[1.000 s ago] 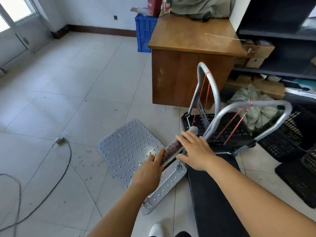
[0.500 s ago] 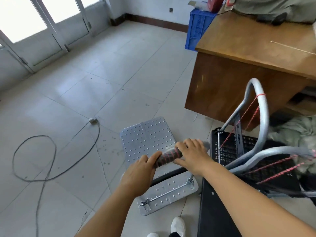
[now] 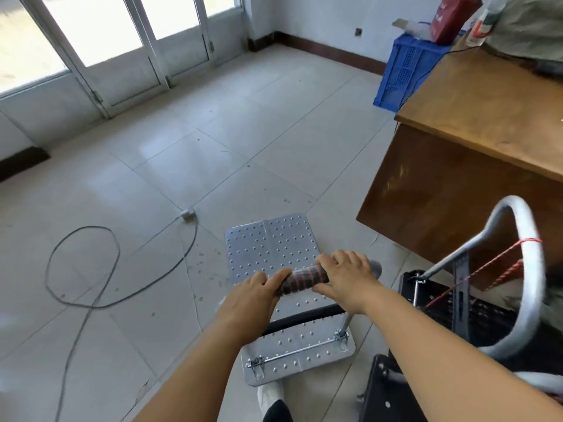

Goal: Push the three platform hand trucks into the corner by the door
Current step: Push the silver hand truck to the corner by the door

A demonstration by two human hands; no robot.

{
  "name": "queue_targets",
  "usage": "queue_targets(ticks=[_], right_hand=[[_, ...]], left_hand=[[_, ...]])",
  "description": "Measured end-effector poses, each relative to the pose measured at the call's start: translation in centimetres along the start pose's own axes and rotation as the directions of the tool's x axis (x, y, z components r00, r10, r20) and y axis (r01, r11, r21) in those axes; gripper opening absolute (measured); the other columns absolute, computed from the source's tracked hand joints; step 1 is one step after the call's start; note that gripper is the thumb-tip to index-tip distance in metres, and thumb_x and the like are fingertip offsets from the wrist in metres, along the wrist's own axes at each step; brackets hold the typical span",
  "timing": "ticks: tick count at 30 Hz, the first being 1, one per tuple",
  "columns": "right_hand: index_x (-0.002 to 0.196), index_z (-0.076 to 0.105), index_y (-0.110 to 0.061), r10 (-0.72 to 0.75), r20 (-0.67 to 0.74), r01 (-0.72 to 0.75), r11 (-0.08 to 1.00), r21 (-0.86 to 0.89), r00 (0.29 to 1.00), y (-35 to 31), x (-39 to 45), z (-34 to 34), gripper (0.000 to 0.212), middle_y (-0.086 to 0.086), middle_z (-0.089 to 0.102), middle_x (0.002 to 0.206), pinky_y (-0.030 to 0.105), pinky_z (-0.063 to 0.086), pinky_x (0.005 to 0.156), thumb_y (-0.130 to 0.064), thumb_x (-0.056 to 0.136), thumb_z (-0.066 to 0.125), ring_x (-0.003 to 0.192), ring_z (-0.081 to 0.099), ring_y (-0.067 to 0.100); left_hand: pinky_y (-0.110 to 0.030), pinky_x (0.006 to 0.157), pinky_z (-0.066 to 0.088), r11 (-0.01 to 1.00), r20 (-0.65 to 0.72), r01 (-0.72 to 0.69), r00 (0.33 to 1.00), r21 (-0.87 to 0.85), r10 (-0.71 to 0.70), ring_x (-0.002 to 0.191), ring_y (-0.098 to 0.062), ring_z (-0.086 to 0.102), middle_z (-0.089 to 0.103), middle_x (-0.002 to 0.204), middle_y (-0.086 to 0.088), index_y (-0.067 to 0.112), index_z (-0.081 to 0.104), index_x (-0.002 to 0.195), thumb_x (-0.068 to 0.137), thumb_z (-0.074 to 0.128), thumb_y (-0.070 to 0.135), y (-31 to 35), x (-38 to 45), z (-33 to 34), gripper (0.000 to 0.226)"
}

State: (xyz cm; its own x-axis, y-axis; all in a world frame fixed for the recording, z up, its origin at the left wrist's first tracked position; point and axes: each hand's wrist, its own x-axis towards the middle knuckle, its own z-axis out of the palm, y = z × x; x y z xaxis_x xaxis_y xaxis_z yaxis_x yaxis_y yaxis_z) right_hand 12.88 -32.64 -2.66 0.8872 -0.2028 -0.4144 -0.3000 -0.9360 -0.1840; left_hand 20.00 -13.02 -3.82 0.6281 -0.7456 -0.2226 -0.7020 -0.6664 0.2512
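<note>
The silver hand truck [image 3: 274,254] now sits swung around, its studded deck pointing toward the glass doors [image 3: 115,50] instead of angling left as a second ago. It stands farther from the black trucks [image 3: 457,306] at the right. The view has turned left, revealing the doors and more cable [image 3: 82,269].

I see strong daylight pouring through the glass doors [image 3: 100,41] at the upper left of the frame, blown out to white and throwing a pale sheen across the floor tiles [image 3: 189,166] at centre. The wide lens bends lines near the edges, and at the right edge the silver handle [image 3: 530,269] smears with motion blur.
</note>
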Motion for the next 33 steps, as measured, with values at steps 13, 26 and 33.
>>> queue_targets(ticks=[13,26,33], right_hand=[[0.128,0.035,-0.025,0.027,0.051,-0.021,0.992,-0.121,0.998,4.3,14.5,-8.1,0.055,0.007,0.043,0.129,0.044,0.020,0.110,-0.059,0.087,0.048,0.124,0.038,0.028],[0.125,0.035,-0.025,-0.113,0.034,0.115,0.990,-0.081,0.993,4.5,30.7,-14.5,0.052,0.009,0.041,0.127,0.044,0.019,0.112,-0.058,0.087,0.049,0.121,0.036,0.030],[0.126,0.036,-0.023,-0.186,0.023,0.187,0.976,-0.109,0.982,3.6,39.6,-19.2,0.049,0.010,0.043,0.128,0.043,0.024,0.107,-0.055,0.090,0.047,0.120,0.037,0.028]], left_hand=[[-0.032,0.074,0.036,0.992,-0.060,0.102,0.992,-0.077,-0.107,0.094,-0.026,0.052,0.046,0.112,-0.005,0.040,0.009,0.145,0.098,0.043,0.021,-2.0,14.1,-2.6,0.061],[-0.033,0.072,0.042,0.963,-0.097,0.256,0.960,-0.077,-0.263,0.091,-0.025,0.054,0.050,0.110,-0.005,0.040,0.015,0.145,0.101,0.034,0.034,-9.0,27.2,-7.5,0.048],[-0.032,0.084,0.038,0.911,-0.159,0.401,0.898,-0.092,-0.411,0.098,-0.022,0.048,0.048,0.110,-0.002,0.044,0.018,0.143,0.100,0.037,0.029,-12.9,34.5,-10.2,0.049]])
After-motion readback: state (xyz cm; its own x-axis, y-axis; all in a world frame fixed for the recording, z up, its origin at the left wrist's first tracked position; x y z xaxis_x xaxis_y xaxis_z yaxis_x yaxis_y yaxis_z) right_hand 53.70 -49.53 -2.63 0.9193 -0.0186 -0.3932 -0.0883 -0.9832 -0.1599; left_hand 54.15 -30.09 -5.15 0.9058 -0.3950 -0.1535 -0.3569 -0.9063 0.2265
